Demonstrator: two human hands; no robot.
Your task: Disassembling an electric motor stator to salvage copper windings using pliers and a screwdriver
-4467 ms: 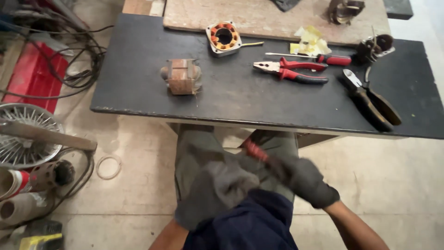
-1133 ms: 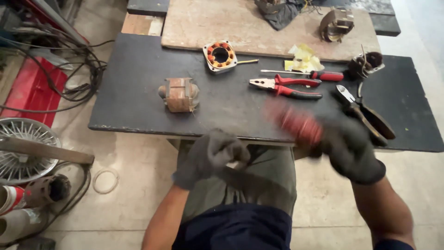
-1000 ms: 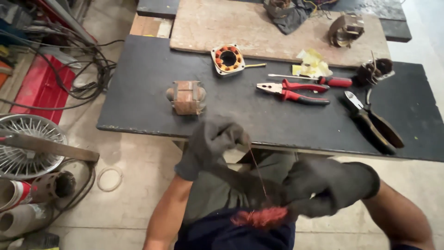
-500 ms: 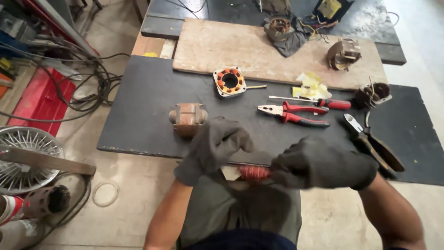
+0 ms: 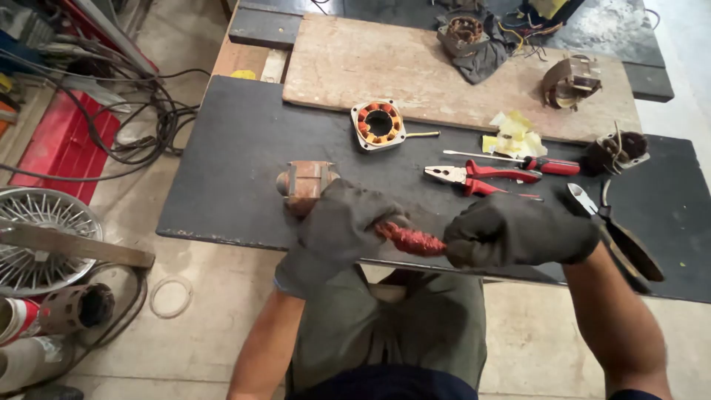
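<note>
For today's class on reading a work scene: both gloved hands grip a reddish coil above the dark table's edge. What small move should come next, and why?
Probably lower the reddish coil onto bare dark table. The left hand and right hand hold it in mid-air at the edge, away from the pliers and screwdriver.

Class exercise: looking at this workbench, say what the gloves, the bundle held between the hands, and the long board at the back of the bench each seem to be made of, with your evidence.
Gloves on the left hand and right hand: dark grey knitted fabric, matte, creased like cloth.
Reddish bundle: probably enamelled copper wire, glossy orange-red and strand-like, though blurred.
Long board: bare wood, pale tan, scuffed, with faint grain.
</note>
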